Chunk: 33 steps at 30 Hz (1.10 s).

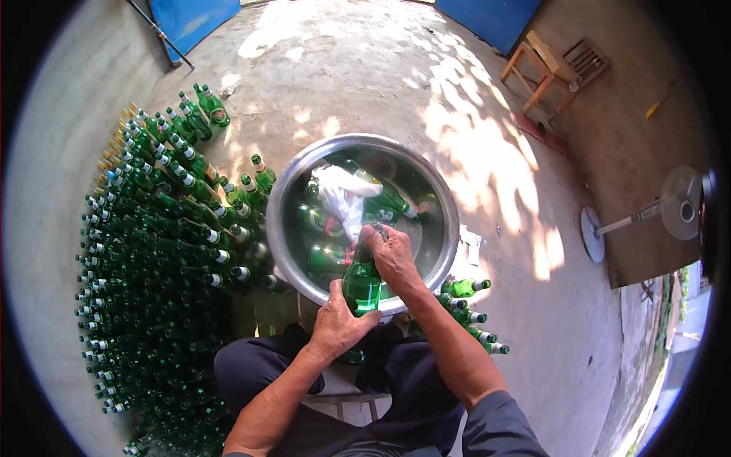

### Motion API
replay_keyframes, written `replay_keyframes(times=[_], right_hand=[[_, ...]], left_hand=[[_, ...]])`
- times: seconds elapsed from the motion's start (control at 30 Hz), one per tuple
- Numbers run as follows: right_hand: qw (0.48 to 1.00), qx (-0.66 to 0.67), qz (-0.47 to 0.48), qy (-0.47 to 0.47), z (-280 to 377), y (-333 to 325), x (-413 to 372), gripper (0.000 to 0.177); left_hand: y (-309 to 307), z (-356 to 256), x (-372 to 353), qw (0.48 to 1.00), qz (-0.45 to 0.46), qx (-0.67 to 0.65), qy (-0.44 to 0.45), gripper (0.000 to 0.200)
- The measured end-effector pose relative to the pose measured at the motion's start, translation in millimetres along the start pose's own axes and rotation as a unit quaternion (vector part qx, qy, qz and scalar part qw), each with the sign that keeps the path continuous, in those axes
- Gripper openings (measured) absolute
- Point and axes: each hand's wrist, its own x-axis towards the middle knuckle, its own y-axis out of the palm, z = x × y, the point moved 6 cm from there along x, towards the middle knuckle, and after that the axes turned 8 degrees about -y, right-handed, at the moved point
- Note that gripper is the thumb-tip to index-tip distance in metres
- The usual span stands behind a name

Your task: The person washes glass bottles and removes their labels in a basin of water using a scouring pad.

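Between my hands, over the near rim of a metal basin (pixel 283 270), is a green glass bottle (pixel 361 286). My left hand (pixel 341 324) grips its base end, thumb and fingers on either side. Around its neck end are the closed fingers of my right hand (pixel 390 255); they partly hide the neck. In the basin's water lie several more green bottles (pixel 326 257), some with labels. A white cloth (pixel 343 194) is bunched among them, its lower end reaching toward my right hand.
A dense mass of green bottles (pixel 164 266) stands on the floor to my left. Several bottles (pixel 474 316) lie right of the basin. Farther right are a standing fan (pixel 647 213) and a wooden chair (pixel 544 72). Blue panels (pixel 194 27) are at the back.
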Motion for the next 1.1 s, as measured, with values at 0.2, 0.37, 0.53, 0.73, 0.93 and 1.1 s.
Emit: replay_keyframes(times=[0.2,0.37,0.53,0.73,0.93,1.1], right_hand=[[0.993,0.061,-0.085,0.047,2.3,-13.4,-2.3,0.036],[0.975,0.136,-0.122,0.125,-5.6,-14.5,-5.5,0.036],[0.983,0.139,-0.078,0.088,14.1,-9.2,-3.5,0.035],[0.998,0.055,-0.005,0.035,7.0,-1.6,0.6,0.033],[0.994,0.059,-0.061,0.065,21.7,-11.9,-5.2,0.033],[0.992,0.056,-0.112,0.027,3.6,-24.4,-2.9,0.037]], left_hand=[[4.6,-5.9,-1.8,0.974,0.085,-0.202,0.059,0.072],[6.6,-8.3,-3.8,0.938,0.152,-0.309,0.024,0.070],[5.2,-12.1,-4.3,0.919,0.169,-0.356,-0.001,0.073],[-0.9,-1.3,-2.1,0.999,-0.003,0.032,0.000,0.078],[2.1,0.6,-0.4,0.999,0.022,-0.027,0.030,0.080],[9.5,1.2,1.4,0.945,0.144,-0.292,0.024,0.073]])
